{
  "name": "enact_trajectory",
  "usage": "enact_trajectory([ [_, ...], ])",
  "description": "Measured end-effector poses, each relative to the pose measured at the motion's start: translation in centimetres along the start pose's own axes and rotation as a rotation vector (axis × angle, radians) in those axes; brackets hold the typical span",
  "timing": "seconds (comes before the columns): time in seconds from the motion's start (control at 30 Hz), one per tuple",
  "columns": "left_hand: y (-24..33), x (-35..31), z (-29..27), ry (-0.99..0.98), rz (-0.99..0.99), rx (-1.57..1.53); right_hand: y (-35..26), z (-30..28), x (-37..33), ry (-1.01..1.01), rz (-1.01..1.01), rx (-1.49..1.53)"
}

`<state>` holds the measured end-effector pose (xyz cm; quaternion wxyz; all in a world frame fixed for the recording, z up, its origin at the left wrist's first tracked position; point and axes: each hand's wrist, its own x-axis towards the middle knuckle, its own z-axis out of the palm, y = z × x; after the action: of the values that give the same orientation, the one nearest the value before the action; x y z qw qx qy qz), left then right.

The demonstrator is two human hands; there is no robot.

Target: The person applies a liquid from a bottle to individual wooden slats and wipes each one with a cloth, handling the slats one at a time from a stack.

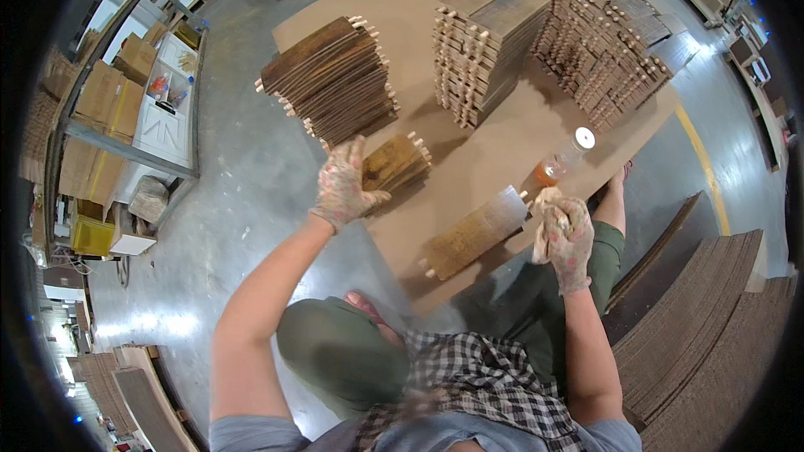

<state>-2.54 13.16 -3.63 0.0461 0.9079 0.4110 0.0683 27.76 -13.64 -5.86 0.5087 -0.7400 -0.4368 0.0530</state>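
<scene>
My left hand (342,186), in a patterned work glove, grips the left end of a brown wooden board (392,162) on a short pile, thumb at its near edge and fingers toward its far edge. Pale pegs stick out of the board's other end. My gloved right hand (569,238) is closed around a crumpled cream rag (543,234). Beside the rag lies a single wooden board (477,233) with pegs at its ends, shiny toward its right end. Just beyond stands a clear jar (564,157) with a white lid and orange-red liquid at its bottom.
Brown cardboard (410,255) covers the work surface. A fanned stack of dark boards (335,79) stands at far left, a tall pale stack (490,46) at far centre, more stacks (599,50) behind. Long panels (703,326) lie at right; a loaded shelf rack (126,146) stands left.
</scene>
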Motion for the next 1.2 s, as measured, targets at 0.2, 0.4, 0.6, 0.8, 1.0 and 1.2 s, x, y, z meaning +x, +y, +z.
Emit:
enact_trajectory([
  [0.2,4.3,-3.5,-3.4,-0.199,0.257,-0.360,2.0,-0.8,1.3,0.114,0.002,0.287],
  [0.4,15.2,-10.3,-0.2,-0.040,-0.024,-0.406,-8.8,3.8,1.2,-0.082,0.097,0.599],
  [0.6,15.2,-12.6,4.4,0.087,-0.283,-0.642,-9.0,9.4,-3.8,-0.343,-0.627,-0.342],
  [0.8,16.6,-12.2,3.8,0.215,-0.196,-0.633,2.1,3.5,7.4,-0.273,-0.202,-0.561],
  [1.0,16.5,-13.1,4.3,0.165,-0.327,-0.889,-4.8,4.8,1.5,-0.321,-0.272,0.074],
  [1.2,14.3,-13.6,7.2,0.355,-0.084,-0.625,-9.9,7.1,-3.9,-0.635,-0.748,-0.293],
])
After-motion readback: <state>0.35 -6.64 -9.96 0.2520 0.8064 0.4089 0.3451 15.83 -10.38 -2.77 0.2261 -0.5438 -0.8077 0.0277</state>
